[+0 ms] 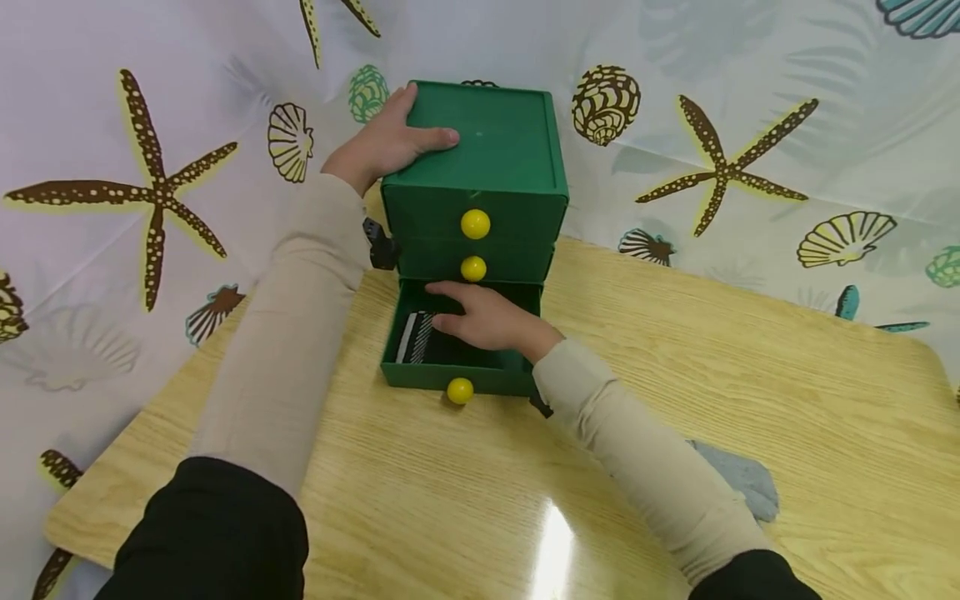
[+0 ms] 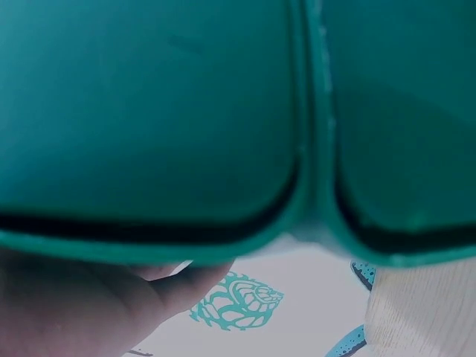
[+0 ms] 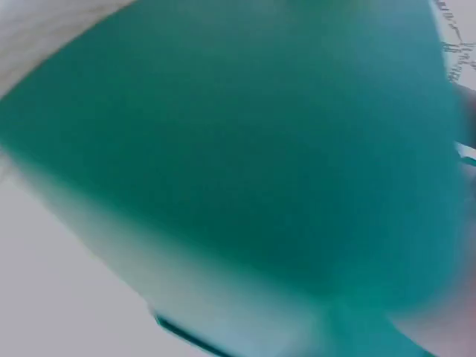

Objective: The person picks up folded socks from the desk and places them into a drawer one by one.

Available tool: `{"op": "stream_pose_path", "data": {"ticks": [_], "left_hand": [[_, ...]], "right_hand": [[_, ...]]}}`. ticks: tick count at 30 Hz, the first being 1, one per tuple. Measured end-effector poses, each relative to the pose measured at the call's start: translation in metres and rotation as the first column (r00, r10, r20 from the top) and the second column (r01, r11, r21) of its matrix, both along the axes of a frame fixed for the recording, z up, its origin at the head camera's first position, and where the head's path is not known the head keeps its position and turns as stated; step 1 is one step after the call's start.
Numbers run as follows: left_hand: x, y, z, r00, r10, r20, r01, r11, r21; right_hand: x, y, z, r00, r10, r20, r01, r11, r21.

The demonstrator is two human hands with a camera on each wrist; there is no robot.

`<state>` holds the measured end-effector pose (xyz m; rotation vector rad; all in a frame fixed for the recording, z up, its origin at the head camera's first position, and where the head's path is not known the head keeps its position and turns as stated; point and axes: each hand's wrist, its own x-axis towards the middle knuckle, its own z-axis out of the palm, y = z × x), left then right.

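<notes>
A green drawer cabinet (image 1: pixel 480 150) with round yellow knobs stands on the table against the patterned cloth. My left hand (image 1: pixel 390 137) rests on the cabinet's top at the left edge, thumb spread over the lid and fingers toward the back. In the left wrist view, part of this hand (image 2: pixel 97 309) shows beside the green side wall. The bottom drawer (image 1: pixel 420 379) is pulled out. My right hand (image 1: pixel 487 317) reaches into it, fingers extended above a black folded fabric piece with white stripes (image 1: pixel 418 337); whether they touch cannot be told. Blurred green plastic (image 3: pixel 245 149) fills most of the right wrist view.
A grey piece of fabric (image 1: pixel 742 479) lies on the wooden table (image 1: pixel 712 367) to the right, partly behind my right forearm. The two upper drawers (image 1: pixel 427 217) are closed. Behind the table hangs a white cloth (image 1: pixel 480 42) printed with shells and starfish.
</notes>
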<state>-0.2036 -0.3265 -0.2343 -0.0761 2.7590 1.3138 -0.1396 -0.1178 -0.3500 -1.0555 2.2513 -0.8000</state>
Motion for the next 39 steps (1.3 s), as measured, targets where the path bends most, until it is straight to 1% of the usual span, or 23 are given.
{"op": "stream_pose_path", "data": {"ticks": [3, 7, 9, 12, 15, 18, 21, 23, 27, 31, 35, 39], "left_hand": [[0.000, 0.000, 0.000, 1.000, 0.001, 0.005, -0.001, 1.000, 0.001], [-0.001, -0.002, 0.000, 1.000, -0.001, 0.009, 0.001, 1.000, 0.001], [-0.001, -0.003, -0.001, 1.000, 0.002, 0.012, -0.002, 1.000, 0.000], [-0.002, -0.002, 0.000, 1.000, -0.001, 0.017, 0.001, 1.000, -0.003], [-0.002, -0.002, 0.000, 1.000, -0.001, 0.016, 0.001, 1.000, -0.002], [-0.001, -0.001, 0.001, 1.000, -0.005, 0.012, 0.005, 1.000, 0.002], [-0.001, 0.000, 0.002, 1.000, -0.009, 0.011, 0.009, 1.000, -0.001], [-0.001, 0.000, 0.003, 1.000, -0.008, 0.014, 0.008, 1.000, -0.001], [0.001, -0.001, 0.004, 1.000, -0.005, 0.017, 0.005, 1.000, 0.003], [0.001, 0.000, 0.005, 1.000, -0.007, 0.019, 0.007, 1.000, 0.002], [0.000, 0.000, 0.004, 1.000, -0.012, 0.021, 0.012, 1.000, 0.013], [0.000, 0.000, 0.005, 1.000, -0.009, 0.019, 0.009, 1.000, 0.028]], "right_hand": [[0.008, 0.027, 0.013, 0.999, 0.031, -0.027, -0.031, 0.999, 0.007], [0.019, 0.076, 0.029, 0.999, 0.035, -0.014, -0.036, 0.999, -0.037], [0.024, 0.105, 0.034, 1.000, 0.016, -0.012, -0.017, 0.998, -0.057], [0.032, 0.153, 0.040, 0.999, -0.038, -0.028, 0.036, 0.997, -0.069], [0.040, 0.204, 0.041, 0.995, -0.090, -0.052, 0.087, 0.995, -0.057], [0.049, 0.250, 0.037, 0.988, -0.143, -0.055, 0.143, 0.990, 0.003], [0.058, 0.288, 0.028, 0.985, -0.168, -0.031, 0.169, 0.983, 0.073], [0.064, 0.307, 0.019, 0.983, -0.182, 0.002, 0.180, 0.975, 0.128], [0.073, 0.329, 0.001, 0.978, -0.203, 0.045, 0.188, 0.956, 0.223], [0.077, 0.336, -0.013, 0.981, -0.191, 0.023, 0.178, 0.946, 0.271], [0.078, 0.337, -0.020, 0.981, -0.195, 0.022, 0.183, 0.950, 0.255], [0.078, 0.337, -0.021, 0.977, -0.204, 0.053, 0.192, 0.965, 0.181]]}}
